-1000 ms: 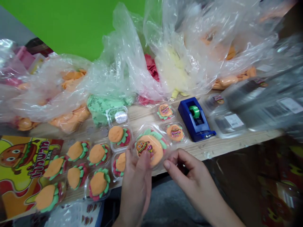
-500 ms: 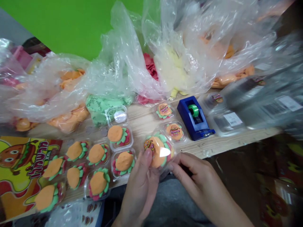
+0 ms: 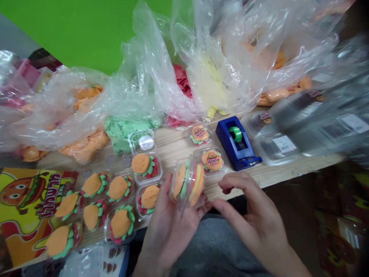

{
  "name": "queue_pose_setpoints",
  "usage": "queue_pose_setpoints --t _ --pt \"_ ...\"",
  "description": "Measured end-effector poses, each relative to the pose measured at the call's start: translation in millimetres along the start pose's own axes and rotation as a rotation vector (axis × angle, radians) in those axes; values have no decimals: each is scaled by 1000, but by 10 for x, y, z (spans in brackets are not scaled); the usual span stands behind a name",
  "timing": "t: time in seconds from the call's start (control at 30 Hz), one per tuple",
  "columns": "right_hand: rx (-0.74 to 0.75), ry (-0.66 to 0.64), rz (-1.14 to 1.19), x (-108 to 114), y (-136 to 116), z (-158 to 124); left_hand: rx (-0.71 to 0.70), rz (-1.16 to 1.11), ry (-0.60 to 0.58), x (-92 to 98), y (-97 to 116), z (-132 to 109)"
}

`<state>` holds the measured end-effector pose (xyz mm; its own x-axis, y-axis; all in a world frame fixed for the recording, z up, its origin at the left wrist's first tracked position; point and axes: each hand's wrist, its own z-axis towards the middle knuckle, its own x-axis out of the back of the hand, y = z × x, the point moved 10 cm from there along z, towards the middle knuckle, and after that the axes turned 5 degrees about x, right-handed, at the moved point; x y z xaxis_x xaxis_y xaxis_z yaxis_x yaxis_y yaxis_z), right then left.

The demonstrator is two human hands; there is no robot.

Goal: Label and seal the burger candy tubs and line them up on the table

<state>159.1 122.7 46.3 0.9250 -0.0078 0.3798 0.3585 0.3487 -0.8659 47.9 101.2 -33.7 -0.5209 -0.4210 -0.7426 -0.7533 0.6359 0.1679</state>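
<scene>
The left hand (image 3: 168, 231) is cupping a clear plastic box (image 3: 187, 182) and tipping it up on its side above the wooden table (image 3: 178, 148). A burger-shaped candy (image 3: 191, 182) is sitting inside the box. The right hand (image 3: 252, 209) is hanging half open just beside the box, holding nothing, and other candy boxes (image 3: 211, 161) are lying close by.

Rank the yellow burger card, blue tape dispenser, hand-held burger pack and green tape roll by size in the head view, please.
Yellow burger card, largest. Blue tape dispenser and clear burger pack look alike; the pack sits nearer the camera, so I won't rank them. Green tape roll, smallest.
</scene>
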Motion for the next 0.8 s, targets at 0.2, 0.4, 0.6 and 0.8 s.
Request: queue_pose_setpoints --t 0.2,0.4,0.6,0.8 --pt "30 -104 120 -165 -95 110 5 -41 -63 -108 -91 1" --pt "37 -188 335 -174 19 38 105 67 -152 -190 -174 -68" --pt "145 -340 263 -160 9 -48 243 229 -273 -66 -357 -160" --pt "114 -148 -100 35 157 8 -34 531 -12 15 134 -49"
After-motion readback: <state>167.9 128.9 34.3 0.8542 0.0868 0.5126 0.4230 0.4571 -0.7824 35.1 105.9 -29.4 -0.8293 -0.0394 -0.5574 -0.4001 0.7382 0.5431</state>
